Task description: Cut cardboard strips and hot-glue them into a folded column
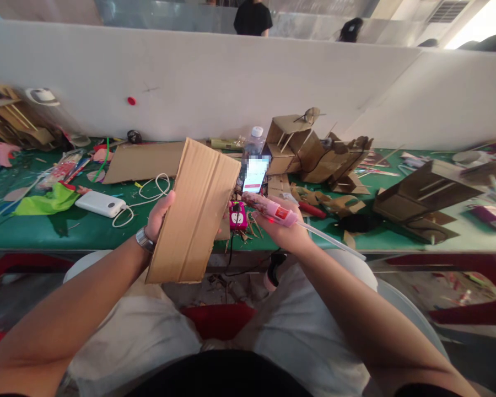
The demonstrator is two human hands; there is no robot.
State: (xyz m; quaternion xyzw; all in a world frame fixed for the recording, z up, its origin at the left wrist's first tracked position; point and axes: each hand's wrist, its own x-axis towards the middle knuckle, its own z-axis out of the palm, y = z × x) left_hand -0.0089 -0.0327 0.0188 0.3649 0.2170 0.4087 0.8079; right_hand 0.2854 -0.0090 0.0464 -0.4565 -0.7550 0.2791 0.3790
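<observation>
My left hand (160,219) grips a folded piece of brown cardboard (194,212) by its left edge, holding it tilted above the table's front edge. Most of the fingers are hidden behind the board. In my right hand (287,231) is a pink hot glue gun (276,212), its nozzle end pointing left toward the cardboard's right edge. A long whitish glue stick (333,241) sticks out of its back, and a small red light glows on it. Whether the nozzle touches the cardboard I cannot tell. Just behind stands a lit phone (255,173), near a magenta box-shaped device (238,216).
On the green table (149,234) lie a white power bank (100,204) with its cable, a flat cardboard sheet (146,161) and scraps. A clear bottle (255,140) stands behind the phone. Cardboard constructions (421,193) crowd the right side. A pale partition (231,82) closes off the back.
</observation>
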